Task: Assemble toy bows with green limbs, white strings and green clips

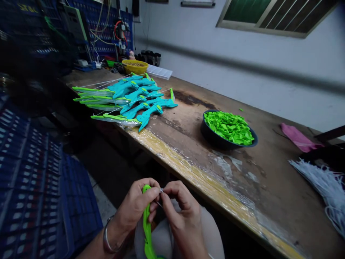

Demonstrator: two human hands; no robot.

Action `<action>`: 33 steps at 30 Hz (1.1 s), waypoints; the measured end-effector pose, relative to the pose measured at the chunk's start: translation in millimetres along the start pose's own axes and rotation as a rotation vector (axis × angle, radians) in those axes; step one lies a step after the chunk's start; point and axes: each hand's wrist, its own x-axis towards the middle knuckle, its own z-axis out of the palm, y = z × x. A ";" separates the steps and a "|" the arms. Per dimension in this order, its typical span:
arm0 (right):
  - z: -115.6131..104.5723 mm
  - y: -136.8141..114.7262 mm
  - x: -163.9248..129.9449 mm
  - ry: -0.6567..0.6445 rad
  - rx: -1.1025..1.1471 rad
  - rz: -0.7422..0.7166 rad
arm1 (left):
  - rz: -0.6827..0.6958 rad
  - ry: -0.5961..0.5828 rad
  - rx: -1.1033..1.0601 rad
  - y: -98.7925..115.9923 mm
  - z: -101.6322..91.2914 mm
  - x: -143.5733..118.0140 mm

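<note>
Green bow limb sits low in frame, off the worktop, over the person's lap, running upright from the bottom edge to the fingers. Left hand is clenched around its upper end, thumb and fingers pinching the tip. Right hand is touching the left at that tip, fingertips pinched on a thin white string; the string is tiny here, can't tell how it sits on the limb. Metal bangle on the left wrist. On the worktop, well apart from the hands: a stack of finished teal-and-green toy bows at the far left edge, strings visible; dark bowl full of small green parts mid-worktop; bundle of white strings at the right edge; pink cloth beyond it; yellow bowl and a white tray at the far end. Clear film covers the near worktop edge. Blue crates stacked on the left, beside the person.
</note>
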 end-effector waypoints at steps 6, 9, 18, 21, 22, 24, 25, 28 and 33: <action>-1.9 3.8 3.2 0.001 -0.030 -0.088 | 0.000 -0.038 0.008 1.9 0.5 2.9; -4.3 2.0 2.6 -0.043 -0.001 -0.042 | -0.004 -0.054 0.005 3.8 1.3 4.2; -13.7 -7.4 12.3 -0.148 0.018 0.231 | 0.101 0.088 0.290 0.0 0.9 0.8; -18.0 -9.0 21.5 -0.263 0.109 0.369 | 0.113 0.119 0.421 1.2 0.2 -2.3; -19.2 -9.5 24.1 -0.299 0.126 0.394 | 0.126 0.124 0.457 2.2 0.0 -2.9; -20.8 -10.4 28.0 -0.340 0.110 0.400 | 0.232 0.152 0.572 4.9 -0.3 -3.1; -21.0 -10.9 29.1 -0.343 0.074 0.373 | 0.324 0.171 0.649 6.4 -0.5 -2.8; -19.4 -10.8 29.8 -0.310 -0.076 0.220 | 0.586 0.201 0.843 10.6 -1.4 -1.4; -11.1 -1.4 22.0 -0.190 -0.122 -0.016 | 0.565 0.188 0.838 12.2 -4.2 -1.6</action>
